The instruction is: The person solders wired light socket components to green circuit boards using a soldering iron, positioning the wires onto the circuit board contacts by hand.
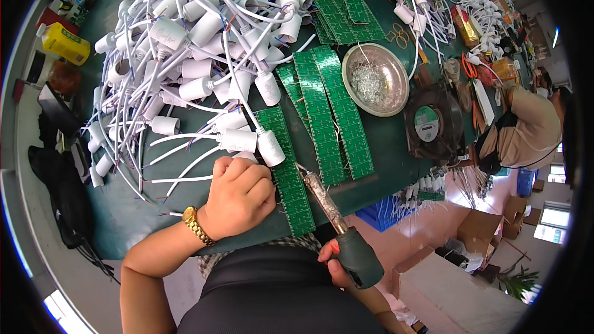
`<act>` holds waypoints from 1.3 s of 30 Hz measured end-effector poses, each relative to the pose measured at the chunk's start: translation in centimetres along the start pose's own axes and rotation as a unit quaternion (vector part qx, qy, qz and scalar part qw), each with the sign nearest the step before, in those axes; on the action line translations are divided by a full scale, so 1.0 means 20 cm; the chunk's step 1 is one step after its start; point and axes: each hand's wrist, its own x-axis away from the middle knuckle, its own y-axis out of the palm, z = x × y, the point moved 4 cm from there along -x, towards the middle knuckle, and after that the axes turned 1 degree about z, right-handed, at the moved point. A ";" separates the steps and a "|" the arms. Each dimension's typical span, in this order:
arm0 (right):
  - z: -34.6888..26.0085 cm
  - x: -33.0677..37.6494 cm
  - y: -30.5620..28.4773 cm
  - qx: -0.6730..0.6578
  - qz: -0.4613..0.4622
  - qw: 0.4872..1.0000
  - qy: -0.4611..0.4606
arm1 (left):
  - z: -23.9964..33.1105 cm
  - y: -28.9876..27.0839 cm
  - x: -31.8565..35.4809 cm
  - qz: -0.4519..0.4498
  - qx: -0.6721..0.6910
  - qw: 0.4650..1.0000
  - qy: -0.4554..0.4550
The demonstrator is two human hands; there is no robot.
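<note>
My left hand, with a gold watch on the wrist, is curled closed beside a long green circuit board strip. Whatever its fingertips hold is hidden beneath the knuckles. White lamp sockets with cable tails lie just beyond it, and one socket overlaps the strip. My right hand grips a soldering iron by its dark green handle, with part of the fingers hidden behind it. The iron's tip points up and left, over the strip's right edge; contact with it cannot be made out.
A heap of white sockets covers the far left. More board strips lie right of centre, beside a metal bowl of clear bits. A fan, scissors and a yellow bottle stand around. A person sits at right.
</note>
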 end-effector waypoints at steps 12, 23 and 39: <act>-0.06 -0.25 0.26 -0.460 0.083 0.884 -0.002 | 0.18 -0.11 0.11 -0.212 0.230 0.950 0.003; -0.05 -0.27 0.29 -0.323 0.132 0.931 -0.109 | -0.19 -0.15 0.06 -0.144 0.152 0.978 0.023; -0.06 -0.32 0.35 -0.421 0.112 0.895 -0.097 | -0.51 -0.50 -0.50 0.098 -0.176 0.950 -0.240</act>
